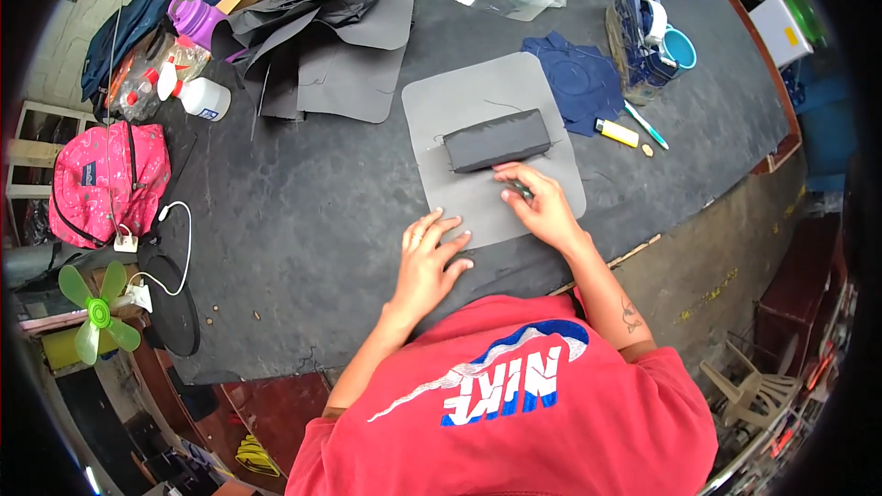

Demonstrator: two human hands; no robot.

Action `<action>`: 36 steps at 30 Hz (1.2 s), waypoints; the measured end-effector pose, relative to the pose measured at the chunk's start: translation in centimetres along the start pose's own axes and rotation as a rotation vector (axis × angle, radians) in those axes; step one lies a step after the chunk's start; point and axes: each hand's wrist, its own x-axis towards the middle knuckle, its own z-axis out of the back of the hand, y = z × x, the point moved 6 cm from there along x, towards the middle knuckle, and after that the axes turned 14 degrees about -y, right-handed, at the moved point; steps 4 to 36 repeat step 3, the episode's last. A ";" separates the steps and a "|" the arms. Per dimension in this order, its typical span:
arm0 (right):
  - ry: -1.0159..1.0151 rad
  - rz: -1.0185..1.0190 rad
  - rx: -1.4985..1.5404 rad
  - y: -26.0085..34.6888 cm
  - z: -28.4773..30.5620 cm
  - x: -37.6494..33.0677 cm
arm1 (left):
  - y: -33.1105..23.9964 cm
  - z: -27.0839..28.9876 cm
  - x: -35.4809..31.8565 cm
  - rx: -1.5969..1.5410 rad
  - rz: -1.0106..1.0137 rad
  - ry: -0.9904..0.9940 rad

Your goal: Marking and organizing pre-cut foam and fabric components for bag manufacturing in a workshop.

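A grey fabric panel (491, 211) with rounded corners lies flat on the dark table in front of me. Across its middle sits a raised black rectangular fabric piece (497, 140), with loose threads at its edges. My left hand (429, 260) rests at the panel's near left edge, fingers spread and holding nothing. Curled at the near edge of the black piece, my right hand (544, 207) has its index finger against that edge. Something small and dark shows inside its fingers, too hidden to name.
Stacked dark fabric panels (354, 60) lie at the far left, near a white spray bottle (201, 97) and a pink backpack (108, 184). To the right are navy fabric pieces (576, 78), a yellow lighter (616, 133), a pen (647, 126) and a clear container (634, 46).
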 end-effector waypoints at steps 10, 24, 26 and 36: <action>-0.002 -0.073 -0.010 -0.9 -0.3 0.3 | 0.9 -1.5 -2.4 0.035 -0.015 -0.071; -0.002 -0.073 -0.010 -0.9 -0.3 0.3 | 0.9 -1.5 -2.4 0.035 -0.015 -0.071; -0.002 -0.073 -0.010 -0.9 -0.3 0.3 | 0.9 -1.5 -2.4 0.035 -0.015 -0.071; -0.002 -0.073 -0.010 -0.9 -0.3 0.3 | 0.9 -1.5 -2.4 0.035 -0.015 -0.071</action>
